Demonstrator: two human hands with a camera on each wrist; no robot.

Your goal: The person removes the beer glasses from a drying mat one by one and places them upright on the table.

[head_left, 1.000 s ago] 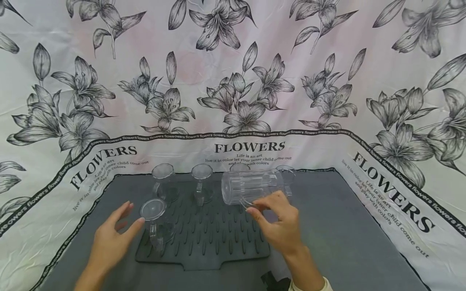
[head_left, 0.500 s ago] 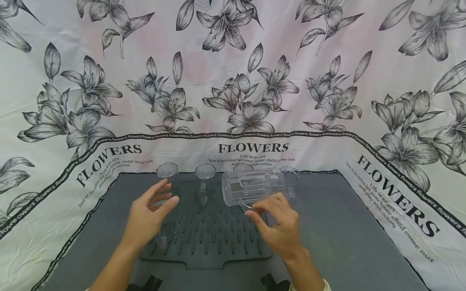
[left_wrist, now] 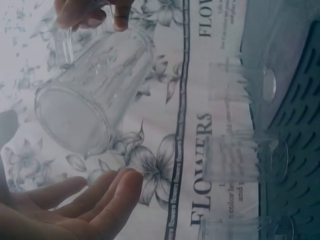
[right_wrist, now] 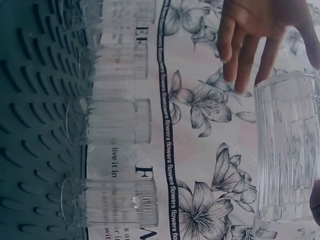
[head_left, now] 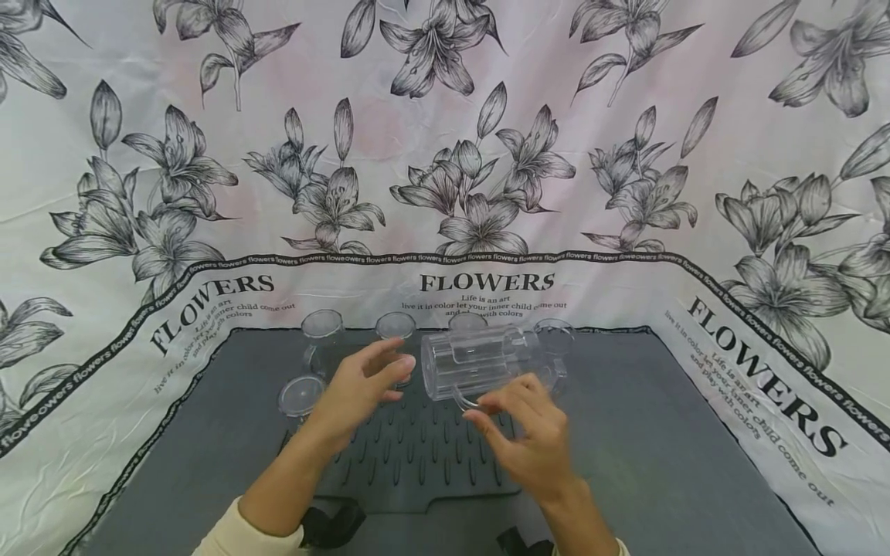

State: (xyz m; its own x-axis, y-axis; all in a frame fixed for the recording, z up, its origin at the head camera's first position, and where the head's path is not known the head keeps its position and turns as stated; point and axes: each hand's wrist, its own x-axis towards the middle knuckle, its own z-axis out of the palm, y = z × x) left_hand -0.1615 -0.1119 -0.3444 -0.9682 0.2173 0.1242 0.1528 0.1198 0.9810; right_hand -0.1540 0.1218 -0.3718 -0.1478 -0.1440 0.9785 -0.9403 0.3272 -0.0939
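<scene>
My right hand (head_left: 531, 432) pinches the handle of a clear glass mug (head_left: 459, 363), which lies sideways in the air above the mat. Its round base points left. Fingers loosely spread, my left hand (head_left: 358, 398) hovers just left of that base, holding nothing. In the left wrist view the mug (left_wrist: 100, 90) hangs from the right hand (left_wrist: 90, 14), its base facing the left hand's fingers (left_wrist: 112, 200). From the right wrist, the left hand (right_wrist: 265, 25) appears right by the end of the mug (right_wrist: 285, 155).
A dark ridged drying mat (head_left: 417, 463) lies on the grey table (head_left: 667, 463). Several more clear mugs stand on and behind it, among them a front left mug (head_left: 302, 396) and a back left mug (head_left: 322, 326). A flower-printed cloth (head_left: 473, 193) hangs behind.
My left hand has moved right, from beside the front left mug to the base of the held mug. The right hand keeps its grip on the handle, nearly still.
</scene>
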